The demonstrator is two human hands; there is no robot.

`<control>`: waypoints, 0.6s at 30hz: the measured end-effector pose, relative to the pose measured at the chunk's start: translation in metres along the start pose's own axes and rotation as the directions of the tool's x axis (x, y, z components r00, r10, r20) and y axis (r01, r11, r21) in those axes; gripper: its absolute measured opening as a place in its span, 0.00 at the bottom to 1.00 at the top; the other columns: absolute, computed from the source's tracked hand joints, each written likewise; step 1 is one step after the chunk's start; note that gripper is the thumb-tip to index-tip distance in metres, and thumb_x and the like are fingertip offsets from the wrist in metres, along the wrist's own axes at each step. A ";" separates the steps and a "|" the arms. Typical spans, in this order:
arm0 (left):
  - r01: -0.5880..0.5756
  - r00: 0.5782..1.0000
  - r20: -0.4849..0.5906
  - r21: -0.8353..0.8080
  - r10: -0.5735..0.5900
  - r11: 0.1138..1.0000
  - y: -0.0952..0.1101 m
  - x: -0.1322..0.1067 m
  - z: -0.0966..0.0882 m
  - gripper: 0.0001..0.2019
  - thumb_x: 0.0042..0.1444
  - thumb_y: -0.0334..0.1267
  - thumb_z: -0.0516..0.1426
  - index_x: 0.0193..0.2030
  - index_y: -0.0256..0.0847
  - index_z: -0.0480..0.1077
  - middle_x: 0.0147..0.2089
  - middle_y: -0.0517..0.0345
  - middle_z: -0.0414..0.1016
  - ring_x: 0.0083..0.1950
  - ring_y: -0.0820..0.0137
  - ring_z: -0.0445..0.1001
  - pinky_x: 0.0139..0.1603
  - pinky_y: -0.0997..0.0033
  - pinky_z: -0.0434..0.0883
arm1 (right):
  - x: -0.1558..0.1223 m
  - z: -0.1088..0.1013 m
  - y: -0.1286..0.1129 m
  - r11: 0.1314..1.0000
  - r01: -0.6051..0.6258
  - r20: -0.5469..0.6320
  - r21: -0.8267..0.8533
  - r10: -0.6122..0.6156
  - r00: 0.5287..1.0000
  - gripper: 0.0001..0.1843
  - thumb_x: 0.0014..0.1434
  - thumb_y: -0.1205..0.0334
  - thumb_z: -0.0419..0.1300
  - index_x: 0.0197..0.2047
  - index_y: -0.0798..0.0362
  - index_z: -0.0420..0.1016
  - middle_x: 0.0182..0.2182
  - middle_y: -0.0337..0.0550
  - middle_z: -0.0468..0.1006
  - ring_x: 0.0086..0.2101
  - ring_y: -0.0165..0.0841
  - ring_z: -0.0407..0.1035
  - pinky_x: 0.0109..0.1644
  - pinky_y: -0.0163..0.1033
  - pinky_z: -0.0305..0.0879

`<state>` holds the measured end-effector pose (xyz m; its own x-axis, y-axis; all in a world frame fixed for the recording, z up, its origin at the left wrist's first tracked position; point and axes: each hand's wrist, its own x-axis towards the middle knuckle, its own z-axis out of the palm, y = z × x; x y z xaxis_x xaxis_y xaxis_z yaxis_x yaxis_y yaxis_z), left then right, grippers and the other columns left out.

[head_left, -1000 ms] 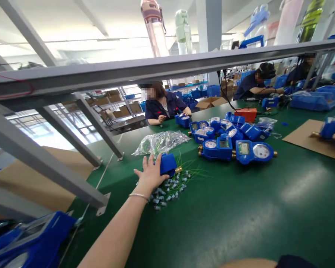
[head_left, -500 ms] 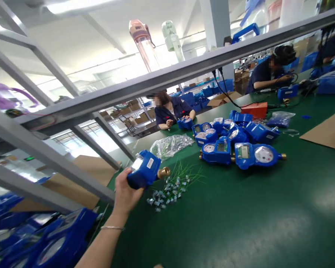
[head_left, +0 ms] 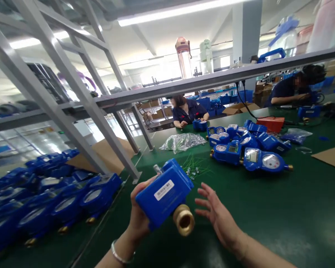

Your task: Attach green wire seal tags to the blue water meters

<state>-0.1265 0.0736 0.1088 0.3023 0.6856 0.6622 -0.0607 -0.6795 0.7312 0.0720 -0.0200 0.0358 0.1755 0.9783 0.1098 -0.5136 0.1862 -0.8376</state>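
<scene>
My left hand [head_left: 138,219] is wrapped round a blue water meter [head_left: 164,193] with a white label and a brass threaded end [head_left: 183,220], held up above the green table [head_left: 268,216]. My right hand [head_left: 216,214] hovers just to the right of the meter, fingers spread, holding nothing. Behind the meter lie small metal seals and green wires [head_left: 194,168] on the table.
A heap of blue meters [head_left: 248,147] lies at the table's middle right, and rows of more meters [head_left: 44,201] fill the left. A plastic bag [head_left: 182,141], grey frame struts [head_left: 100,123], cardboard [head_left: 332,156] and seated workers [head_left: 188,111] are beyond.
My left hand has lifted the meter off the table and brought it close, turned brass end toward me. My right hand has come into view beside it.
</scene>
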 end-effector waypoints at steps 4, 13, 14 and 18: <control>0.068 0.983 0.182 -0.212 -0.029 0.975 0.004 -0.027 0.047 0.39 0.37 0.28 0.68 0.55 0.59 0.60 0.58 0.62 0.66 0.52 0.53 0.71 0.45 0.54 0.77 | -0.026 -0.007 -0.046 0.922 0.355 -0.060 -0.158 -0.367 0.928 0.33 0.58 0.37 0.47 0.63 0.40 0.51 0.65 0.37 0.49 0.64 0.39 0.43 0.66 0.51 0.39; 0.046 0.903 0.395 -0.476 0.167 0.878 0.008 -0.032 0.096 0.47 0.33 0.27 0.70 0.60 0.52 0.53 0.62 0.52 0.60 0.58 0.52 0.66 0.55 0.56 0.70 | -0.069 0.000 -0.066 0.931 0.357 -0.110 -0.080 -0.364 0.925 0.29 0.62 0.41 0.44 0.63 0.43 0.54 0.62 0.40 0.57 0.61 0.41 0.52 0.64 0.53 0.48; 0.046 0.896 0.407 -0.479 0.175 0.877 0.008 -0.031 0.097 0.47 0.34 0.27 0.70 0.60 0.52 0.53 0.62 0.51 0.59 0.58 0.52 0.65 0.55 0.56 0.70 | -0.070 -0.001 -0.068 0.933 0.354 -0.112 -0.071 -0.360 0.926 0.29 0.62 0.41 0.44 0.63 0.43 0.53 0.62 0.39 0.57 0.60 0.41 0.53 0.64 0.53 0.49; 0.060 0.881 0.440 -0.468 0.173 0.882 0.012 -0.029 0.097 0.46 0.35 0.27 0.69 0.60 0.52 0.52 0.63 0.51 0.57 0.59 0.52 0.64 0.55 0.54 0.69 | -0.073 0.000 -0.071 0.936 0.341 -0.108 -0.090 -0.350 0.931 0.29 0.62 0.41 0.42 0.63 0.41 0.52 0.62 0.39 0.57 0.59 0.41 0.55 0.62 0.53 0.53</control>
<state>-0.0441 0.0205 0.0825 0.6743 0.3714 0.6382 -0.4807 -0.4352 0.7613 0.0963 -0.1045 0.0874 0.4338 0.8355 0.3374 -0.3452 0.5000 -0.7943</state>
